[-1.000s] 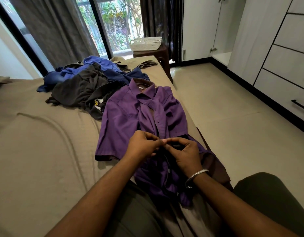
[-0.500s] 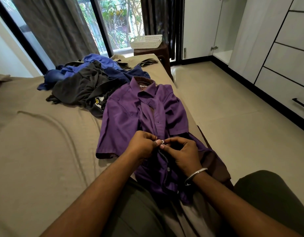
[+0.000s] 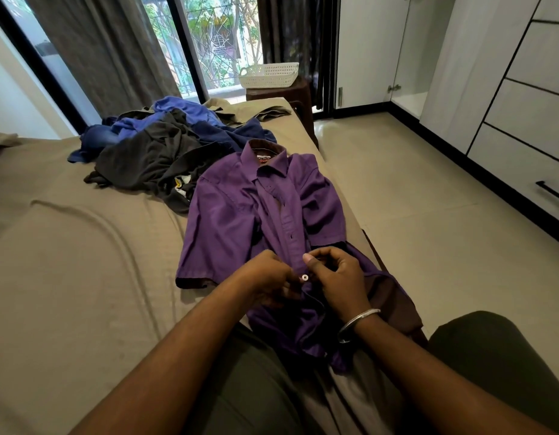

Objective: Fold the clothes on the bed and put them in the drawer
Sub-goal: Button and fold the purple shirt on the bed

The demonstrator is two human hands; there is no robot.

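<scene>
Your arms: both forearms bare as far up as the view reaches, no sleeves showing.
Your left hand (image 3: 265,279): no ring, watch or band that you can see.
Your right hand (image 3: 339,277): also without rings.
Your right wrist: one thin, plain silver metal bangle (image 3: 358,323), sitting loose.
Your legs: dark olive-green trousers (image 3: 498,365), plain cloth.

The white button (image 3: 304,277) now shows between the two hands; before, fingers hid it. The right hand (image 3: 338,277) has lifted its thumb up along the purple shirt (image 3: 228,215), and the left hand (image 3: 265,281) sits lower
</scene>
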